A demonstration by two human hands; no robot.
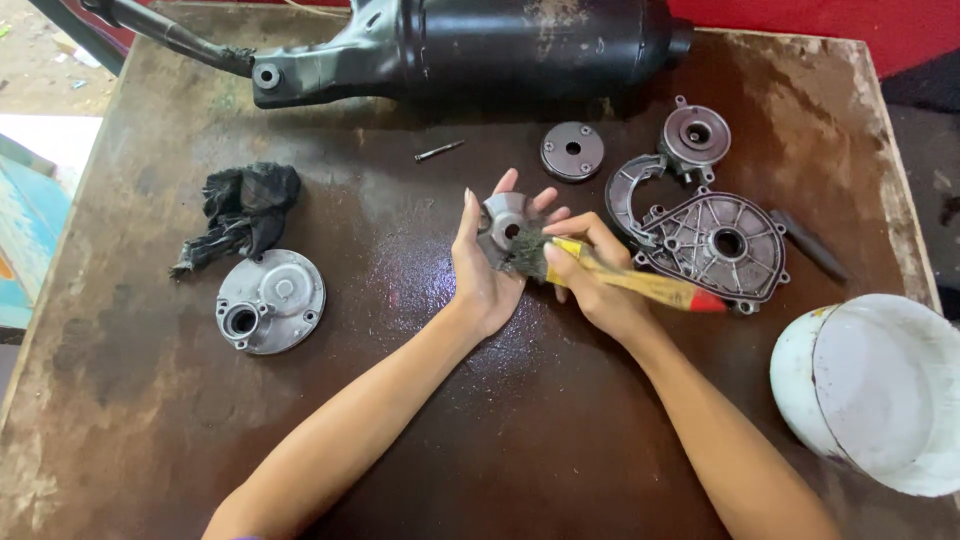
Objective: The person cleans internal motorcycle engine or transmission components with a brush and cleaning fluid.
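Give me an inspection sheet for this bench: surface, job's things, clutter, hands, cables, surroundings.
Surface: brown table, stained, wet sheen at centre.
Job's things: small round metal part in left hand; yellow-handled brush in right hand, bristles against the part.
Clutter: black rag; round cover; disc; finned cover plate; curved shoe piece; hub part; bolt; white bucket; large black housing at the far edge.
Hands: both bare, both gripping.
Cables: nothing seen.
Surroundings: red surface behind; littered floor at left.
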